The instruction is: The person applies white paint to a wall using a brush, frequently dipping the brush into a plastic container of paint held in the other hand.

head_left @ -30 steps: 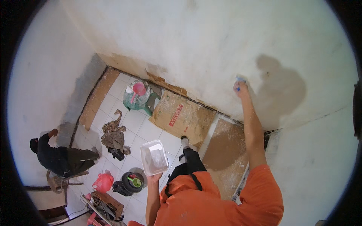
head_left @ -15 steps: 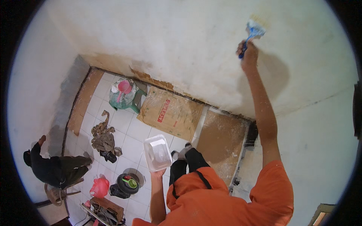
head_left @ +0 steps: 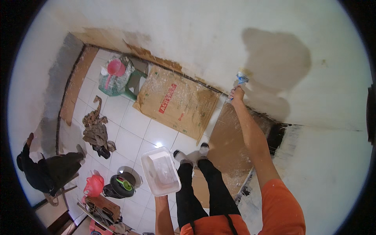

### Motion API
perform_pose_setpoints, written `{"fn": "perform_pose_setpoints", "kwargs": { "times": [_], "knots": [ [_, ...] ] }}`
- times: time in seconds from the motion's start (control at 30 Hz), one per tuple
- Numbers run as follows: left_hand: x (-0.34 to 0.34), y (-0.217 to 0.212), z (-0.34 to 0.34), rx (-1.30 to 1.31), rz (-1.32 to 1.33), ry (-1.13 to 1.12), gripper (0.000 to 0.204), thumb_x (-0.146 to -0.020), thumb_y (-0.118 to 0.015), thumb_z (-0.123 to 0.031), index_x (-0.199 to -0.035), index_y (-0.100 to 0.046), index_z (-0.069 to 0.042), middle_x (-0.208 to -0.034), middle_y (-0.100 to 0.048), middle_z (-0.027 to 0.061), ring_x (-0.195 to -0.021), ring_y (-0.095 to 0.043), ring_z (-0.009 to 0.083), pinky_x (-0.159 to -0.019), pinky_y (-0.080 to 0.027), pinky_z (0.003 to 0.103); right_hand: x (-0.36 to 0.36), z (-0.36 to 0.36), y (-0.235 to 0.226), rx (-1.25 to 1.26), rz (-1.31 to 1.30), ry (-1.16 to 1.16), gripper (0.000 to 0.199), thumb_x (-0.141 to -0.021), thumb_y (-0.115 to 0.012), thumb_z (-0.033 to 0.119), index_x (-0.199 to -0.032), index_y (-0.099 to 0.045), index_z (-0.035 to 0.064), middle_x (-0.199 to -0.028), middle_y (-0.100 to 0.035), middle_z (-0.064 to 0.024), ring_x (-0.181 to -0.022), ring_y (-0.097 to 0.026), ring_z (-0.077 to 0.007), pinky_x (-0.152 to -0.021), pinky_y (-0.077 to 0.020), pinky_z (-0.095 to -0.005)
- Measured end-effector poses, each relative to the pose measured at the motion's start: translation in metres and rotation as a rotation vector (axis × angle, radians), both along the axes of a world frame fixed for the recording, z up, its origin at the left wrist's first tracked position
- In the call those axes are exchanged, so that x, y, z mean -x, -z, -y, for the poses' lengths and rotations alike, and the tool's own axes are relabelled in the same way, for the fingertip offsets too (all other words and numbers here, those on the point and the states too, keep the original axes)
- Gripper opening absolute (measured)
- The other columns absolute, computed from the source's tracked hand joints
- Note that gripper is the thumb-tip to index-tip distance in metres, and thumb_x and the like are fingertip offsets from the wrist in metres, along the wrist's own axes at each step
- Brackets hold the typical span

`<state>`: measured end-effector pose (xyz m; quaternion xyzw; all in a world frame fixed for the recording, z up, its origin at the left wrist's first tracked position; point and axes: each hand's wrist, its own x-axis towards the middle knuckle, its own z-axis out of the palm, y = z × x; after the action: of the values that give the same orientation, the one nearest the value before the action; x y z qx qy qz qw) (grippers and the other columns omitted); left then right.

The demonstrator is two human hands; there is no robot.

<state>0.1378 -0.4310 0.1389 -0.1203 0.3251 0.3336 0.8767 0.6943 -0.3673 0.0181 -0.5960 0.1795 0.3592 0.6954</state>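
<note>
My right hand (head_left: 237,94) is closed round the handle of a paintbrush (head_left: 243,78) with a blue ferrule area. Its bristles press against the pale wall (head_left: 203,43), low down near the floor line. Below, at the middle of the view, a white rectangular plastic tub (head_left: 147,164) rests in my left hand (head_left: 161,198). That hand grips the tub's near end, and most of its fingers are hidden beneath it. A thin whitish layer shows inside the tub.
A flattened paper sack (head_left: 180,105) and brown board (head_left: 227,137) cover floor tiles by the wall. A green stool (head_left: 127,92) bears a pink dipper (head_left: 116,67). Crumpled cloth (head_left: 96,133), a black bucket (head_left: 122,187) and a red bag (head_left: 94,185) lie leftward. Another person (head_left: 51,168) works at the left wall.
My right hand has brought the brush down the wall and slightly left. The view has shifted, so more of my legs shows. The tub stays in my left hand.
</note>
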Motion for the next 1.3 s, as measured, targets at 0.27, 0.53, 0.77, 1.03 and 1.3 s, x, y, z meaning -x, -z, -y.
{"fn": "perform_pose_setpoints", "kwargs": {
  "times": [0.27,0.53,0.77,1.03,1.3],
  "knots": [
    [-0.084,0.098,0.019,0.079,0.02,-0.03,0.072,-0.087,-0.059,-0.052,-0.143,-0.038,-0.011,-0.134,-0.047,0.0193,-0.112,-0.053,0.0389,-0.086,-0.049,0.059,-0.022,-0.004,0.11,-0.061,-0.452,-0.035,0.03,-0.1,-0.045,0.032,-0.079,-0.039,0.0115,-0.062,-0.029,0.0032,-0.045,-0.028,-0.0099,-0.037,-0.019,-0.0247],
    [-0.112,0.148,0.052,0.113,-0.074,0.01,0.064,-0.09,-0.056,-0.047,-0.14,-0.042,-0.01,-0.132,-0.05,0.0162,-0.111,-0.055,0.0348,-0.088,-0.05,0.055,0.054,-0.054,-0.068,-0.124,0.11,-0.117,0.025,-0.101,-0.046,0.024,-0.08,-0.04,0.0122,-0.064,-0.035,0.0036,-0.048,-0.029,-0.0062,-0.039,-0.0191,-0.0233],
    [-0.093,0.167,0.053,0.037,-0.231,-0.042,0.057,-0.093,-0.053,-0.043,-0.138,-0.045,-0.008,-0.131,-0.053,0.0136,-0.11,-0.057,0.0313,-0.089,-0.052,0.051,0.063,-0.071,-0.008,-0.283,0.553,-0.207,0.03,-0.103,-0.044,0.029,-0.079,-0.039,0.0109,-0.062,-0.032,0.0047,-0.049,-0.029,-0.0061,-0.042,-0.0224,-0.0232],
    [-0.089,0.205,0.025,-0.096,-0.246,-0.068,0.051,-0.096,-0.05,-0.037,-0.136,-0.049,-0.005,-0.129,-0.056,0.0101,-0.11,-0.059,0.0271,-0.092,-0.052,0.047,0.085,-0.029,0.088,-0.028,-0.323,-0.189,0.03,-0.103,-0.042,0.033,-0.081,-0.044,0.0134,-0.058,-0.033,0.005,-0.044,-0.027,-0.0078,-0.037,-0.0184,-0.0241],
    [-0.134,0.172,-0.093,0.039,0.063,-0.085,0.045,-0.096,-0.052,-0.033,-0.131,-0.051,-0.005,-0.12,-0.06,0.0118,-0.106,-0.062,0.0272,-0.089,-0.055,0.046,0.267,0.058,-0.154,-0.174,-0.282,-0.463,0.028,-0.097,-0.051,0.031,-0.104,-0.056,0.0043,-0.061,-0.047,-0.0018,-0.04,-0.036,-0.0095,-0.035,-0.0306,-0.0246]
  ]
}}
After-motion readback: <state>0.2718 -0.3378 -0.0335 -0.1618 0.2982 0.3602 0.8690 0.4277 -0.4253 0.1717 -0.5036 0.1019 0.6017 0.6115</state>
